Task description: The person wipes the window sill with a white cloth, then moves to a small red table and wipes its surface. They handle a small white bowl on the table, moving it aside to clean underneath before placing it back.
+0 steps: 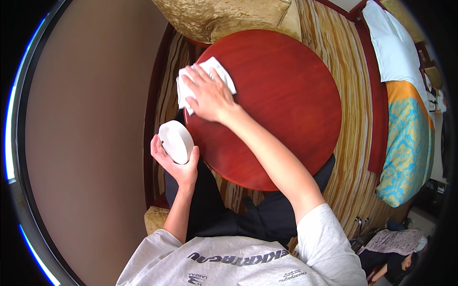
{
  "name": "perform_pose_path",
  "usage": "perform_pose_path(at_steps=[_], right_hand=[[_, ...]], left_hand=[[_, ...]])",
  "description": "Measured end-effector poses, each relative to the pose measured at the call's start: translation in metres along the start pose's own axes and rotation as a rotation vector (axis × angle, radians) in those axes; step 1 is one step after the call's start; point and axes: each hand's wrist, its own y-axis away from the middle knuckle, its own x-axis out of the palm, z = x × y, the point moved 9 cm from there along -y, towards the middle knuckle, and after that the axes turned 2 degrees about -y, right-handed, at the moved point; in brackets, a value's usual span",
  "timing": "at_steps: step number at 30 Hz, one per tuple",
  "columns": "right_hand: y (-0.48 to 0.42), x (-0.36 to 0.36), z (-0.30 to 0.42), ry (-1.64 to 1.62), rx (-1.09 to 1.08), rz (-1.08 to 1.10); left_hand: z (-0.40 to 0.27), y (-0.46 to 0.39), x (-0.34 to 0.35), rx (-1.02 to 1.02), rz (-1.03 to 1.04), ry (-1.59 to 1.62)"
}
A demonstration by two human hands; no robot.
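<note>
My left hand (179, 169) grips a round white ashtray (175, 143) by its sides, just off the near left edge of the table. The ashtray is tilted, and a small notch shows in its rim. My right hand (209, 93) lies flat on a folded white cloth (223, 77), fingers spread, pressing it against the far left of a round red wooden table (279, 100). Part of the cloth hangs past the table's edge. My right forearm crosses above the tabletop.
A gold upholstered armchair (243, 18) stands against the table's far side. The brown wall (93, 143) is close on the left. Striped carpet (352, 118) runs along the right, before a bed with a patterned cover (406, 143). Another person (390, 257) is at the lower right.
</note>
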Motion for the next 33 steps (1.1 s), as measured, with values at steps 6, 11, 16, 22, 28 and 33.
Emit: perform_pose_path(at_steps=[6, 11, 16, 22, 28, 33], right_hand=[[-0.031, -0.033, -0.137, 0.209, 0.278, 0.073], [0.033, -0.099, -0.257, 0.349, 0.521, 0.08], [0.143, -0.151, -0.307, 0.398, 0.604, -0.05], [0.245, -0.164, -0.273, 0.455, 0.766, -0.076], [0.282, -0.145, -0.161, 0.436, 0.751, -0.068], [0.296, -0.12, -0.036, 0.231, 0.658, 0.043]], left_hand=[[-0.015, -0.007, 0.022, 0.142, 0.095, -0.092], [-0.031, -0.013, 0.054, 0.251, 0.18, -0.086], [-0.038, -0.013, 0.067, 0.28, 0.17, -0.057], [-0.048, -0.01, 0.071, 0.37, 0.175, -0.172], [-0.055, -0.006, 0.081, 0.345, 0.254, -0.364], [-0.058, -0.004, 0.083, 0.361, 0.273, -0.421]])
